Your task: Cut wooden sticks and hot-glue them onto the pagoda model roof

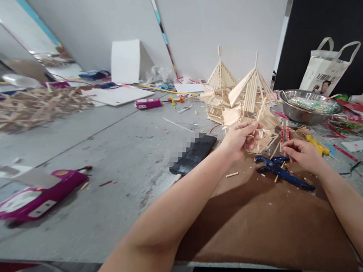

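My left hand is closed in a pinch on a pale wooden stick, held upright before a model of wooden sticks with two pointed roofs. To the right, my right hand has thumb and fingers pressed together; whether anything is between them I cannot make out. Its fingertips are beside sticks with red bands. Just below lies a blue-handled cutting tool on a brown board. A short stick piece rests near my left wrist.
A dark phone lies left of the board. A purple glue gun is at the near left, with a stick pile behind. At the right stand a metal bowl of wrapped sticks and a white bag. A yellow tool lies near my right hand.
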Tool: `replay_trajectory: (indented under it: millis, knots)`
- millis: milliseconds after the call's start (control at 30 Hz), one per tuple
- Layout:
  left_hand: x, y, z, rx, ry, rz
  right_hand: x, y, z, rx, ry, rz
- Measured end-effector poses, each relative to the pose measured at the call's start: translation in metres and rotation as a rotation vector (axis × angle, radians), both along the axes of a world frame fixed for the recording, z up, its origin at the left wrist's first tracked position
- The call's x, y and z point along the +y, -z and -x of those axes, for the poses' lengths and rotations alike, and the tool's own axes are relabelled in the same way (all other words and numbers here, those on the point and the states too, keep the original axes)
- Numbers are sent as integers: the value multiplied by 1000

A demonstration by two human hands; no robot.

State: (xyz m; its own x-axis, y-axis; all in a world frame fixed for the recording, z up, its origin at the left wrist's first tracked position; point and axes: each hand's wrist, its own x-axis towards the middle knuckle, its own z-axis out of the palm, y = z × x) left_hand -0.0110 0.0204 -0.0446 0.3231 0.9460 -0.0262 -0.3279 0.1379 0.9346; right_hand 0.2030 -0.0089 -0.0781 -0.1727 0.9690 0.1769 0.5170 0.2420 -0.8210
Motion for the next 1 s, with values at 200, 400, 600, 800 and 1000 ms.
replay_trajectory:
  millis: [200,400,600,800,1000]
  knots:
    - [-16,6,-17,10,294,137,-5,-13,10,390,62,-21]
    - [-21,13,-21,113,363,128,-6,-16,9,356,107,-235]
    - [-18,18,-21,154,379,77,-8,-16,4,84,126,-329]
    - [-16,22,-21,188,389,60,-5,-16,1,12,163,-357]
    - [-17,22,-21,216,394,67,-4,-15,1,13,182,-361]
